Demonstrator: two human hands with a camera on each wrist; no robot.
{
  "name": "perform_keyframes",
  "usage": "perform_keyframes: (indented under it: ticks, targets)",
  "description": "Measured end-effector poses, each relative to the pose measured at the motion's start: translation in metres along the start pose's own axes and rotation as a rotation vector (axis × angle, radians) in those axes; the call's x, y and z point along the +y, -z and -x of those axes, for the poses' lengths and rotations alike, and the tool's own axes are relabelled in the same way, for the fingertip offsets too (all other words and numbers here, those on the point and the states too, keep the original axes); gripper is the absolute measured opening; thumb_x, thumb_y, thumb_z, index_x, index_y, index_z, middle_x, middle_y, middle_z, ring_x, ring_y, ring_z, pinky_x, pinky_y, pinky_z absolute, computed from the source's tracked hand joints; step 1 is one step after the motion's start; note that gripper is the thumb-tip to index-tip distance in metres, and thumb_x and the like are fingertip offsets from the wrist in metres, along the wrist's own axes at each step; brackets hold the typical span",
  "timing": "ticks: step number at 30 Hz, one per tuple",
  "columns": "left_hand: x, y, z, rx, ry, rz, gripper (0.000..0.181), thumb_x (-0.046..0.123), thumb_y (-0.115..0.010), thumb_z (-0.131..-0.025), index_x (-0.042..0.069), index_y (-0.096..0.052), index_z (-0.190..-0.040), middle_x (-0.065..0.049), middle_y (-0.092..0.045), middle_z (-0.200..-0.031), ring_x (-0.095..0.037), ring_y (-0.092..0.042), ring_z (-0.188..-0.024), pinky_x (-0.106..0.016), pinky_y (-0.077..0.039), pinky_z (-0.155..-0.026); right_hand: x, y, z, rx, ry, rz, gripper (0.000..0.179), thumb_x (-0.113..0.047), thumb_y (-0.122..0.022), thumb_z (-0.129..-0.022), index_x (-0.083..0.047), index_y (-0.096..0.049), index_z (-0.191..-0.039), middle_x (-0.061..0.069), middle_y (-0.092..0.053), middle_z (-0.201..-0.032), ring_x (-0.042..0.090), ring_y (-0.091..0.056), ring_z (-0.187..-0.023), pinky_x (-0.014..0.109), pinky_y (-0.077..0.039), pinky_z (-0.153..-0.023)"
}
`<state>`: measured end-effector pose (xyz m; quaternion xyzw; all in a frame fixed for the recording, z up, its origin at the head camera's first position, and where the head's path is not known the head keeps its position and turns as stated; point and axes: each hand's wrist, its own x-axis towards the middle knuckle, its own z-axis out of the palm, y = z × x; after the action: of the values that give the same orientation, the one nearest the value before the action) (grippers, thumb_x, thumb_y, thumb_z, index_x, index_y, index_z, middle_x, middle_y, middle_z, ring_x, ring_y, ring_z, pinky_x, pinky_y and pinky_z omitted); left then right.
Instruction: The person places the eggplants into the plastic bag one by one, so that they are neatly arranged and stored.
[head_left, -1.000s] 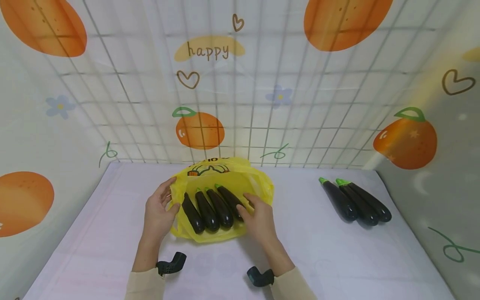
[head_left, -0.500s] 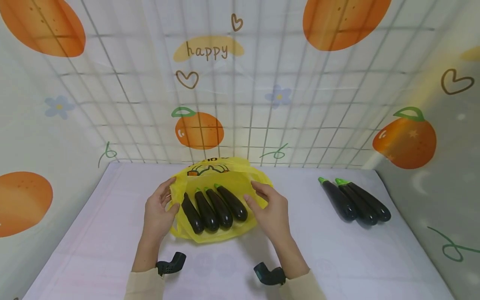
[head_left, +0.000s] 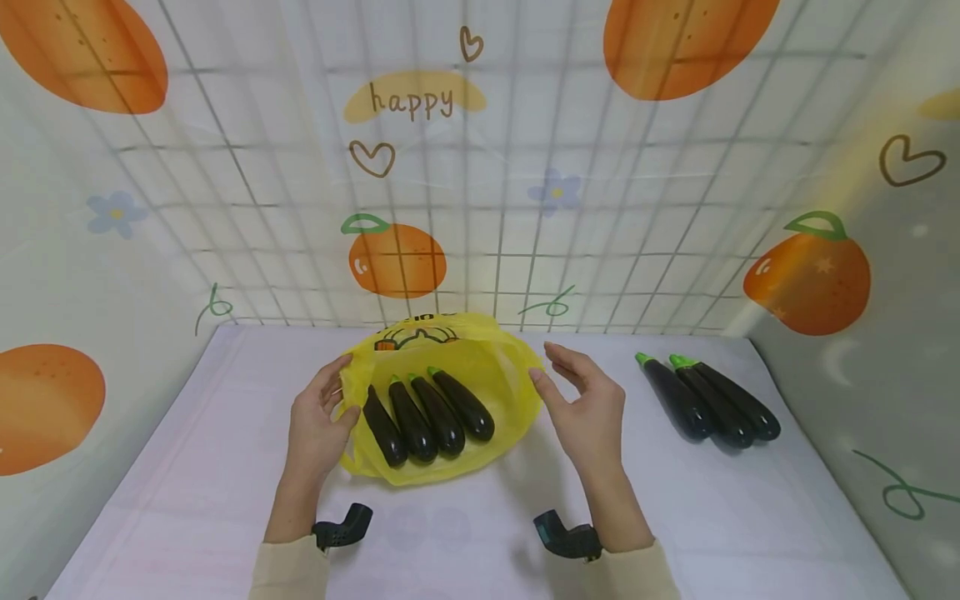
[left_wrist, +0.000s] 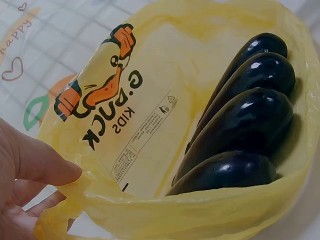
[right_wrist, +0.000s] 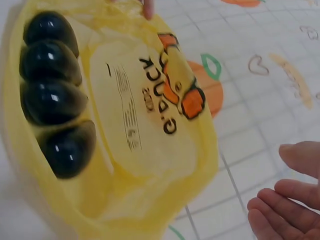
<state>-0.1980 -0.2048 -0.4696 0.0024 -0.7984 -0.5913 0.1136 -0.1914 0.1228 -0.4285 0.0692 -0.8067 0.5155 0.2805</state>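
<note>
Left to right along the worktop [head_left: 465,546]: the left hand [head_left: 318,425] pinches the left rim of a yellow bag [head_left: 513,392], thumb and fingers clamped on the film, presumably to keep its mouth spread. The bag lies near the back edge, slightly left of its middle. Inside, four eggplants [head_left: 438,417] rest side by side, stems towards the back edge; their weight probably steadies the plastic. The right hand [head_left: 592,417], fingers apart from the thumb and gripping nothing, hovers just beside the bag's right rim. Three further eggplants [head_left: 717,408] lie bunched near the back right corner, apparently grouped within reach.
</note>
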Motion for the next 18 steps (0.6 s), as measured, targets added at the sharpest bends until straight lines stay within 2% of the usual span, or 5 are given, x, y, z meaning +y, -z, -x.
perform_keyframes:
  ticks: [6, 18]
  targets:
    - [0.0, 0.0, 0.0, 0.001, 0.021, 0.0, 0.074, -0.02, -0.065, -0.091, 0.016, -0.053, -0.154, -0.004, -0.051, -0.156, -0.027, -0.049, -0.142, -0.041, -0.043, -0.119, 0.012, 0.013, -0.006, 0.068, -0.041, 0.058, 0.038, -0.002, -0.083, -0.09, 0.003, -0.073, -0.126, 0.016, -0.074, -0.123, 0.034, -0.073, -0.111, 0.037, -0.056, -0.101]
    - [0.001, 0.001, 0.0, -0.001, 0.026, -0.005, 0.075, -0.019, -0.066, -0.091, 0.018, -0.052, -0.155, -0.004, -0.051, -0.157, -0.026, -0.05, -0.141, -0.039, -0.043, -0.119, 0.025, 0.041, -0.013, 0.175, -0.17, 0.17, 0.038, -0.006, -0.08, -0.092, 0.002, -0.072, -0.129, 0.019, -0.073, -0.126, 0.037, -0.07, -0.116, 0.051, -0.056, -0.103]
